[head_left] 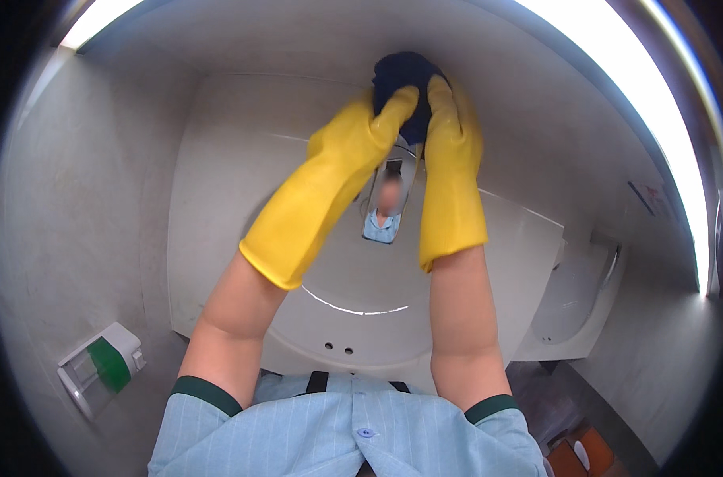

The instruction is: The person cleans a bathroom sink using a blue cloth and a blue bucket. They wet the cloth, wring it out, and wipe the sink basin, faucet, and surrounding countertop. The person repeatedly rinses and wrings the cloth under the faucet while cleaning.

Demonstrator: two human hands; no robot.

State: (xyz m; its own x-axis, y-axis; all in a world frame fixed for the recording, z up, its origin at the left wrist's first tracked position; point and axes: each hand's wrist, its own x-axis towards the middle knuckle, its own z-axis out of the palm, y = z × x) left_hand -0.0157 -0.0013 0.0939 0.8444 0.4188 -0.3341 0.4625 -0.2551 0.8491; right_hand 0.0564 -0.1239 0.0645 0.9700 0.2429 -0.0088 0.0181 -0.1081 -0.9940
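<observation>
My left hand point(373, 119) and my right hand point(453, 119) are both in long yellow rubber gloves. Between them they grip a bunched dark blue cloth point(405, 67), thumbs lying over its near side. The other fingers are mostly hidden by the gloves and cloth. The cloth is at the far side of the white washbasin point(361, 294), past a shiny chrome tap point(383, 224) that mirrors a blue shirt. Whether the cloth touches the surface behind it, I cannot tell.
A white soap dispenser with a green window point(109, 364) is on the left. Another white basin point(566, 298) lies to the right, beside a grey wall. Bright light strips point(624, 71) run along the upper edges. An orange-brown object point(596, 451) is at lower right.
</observation>
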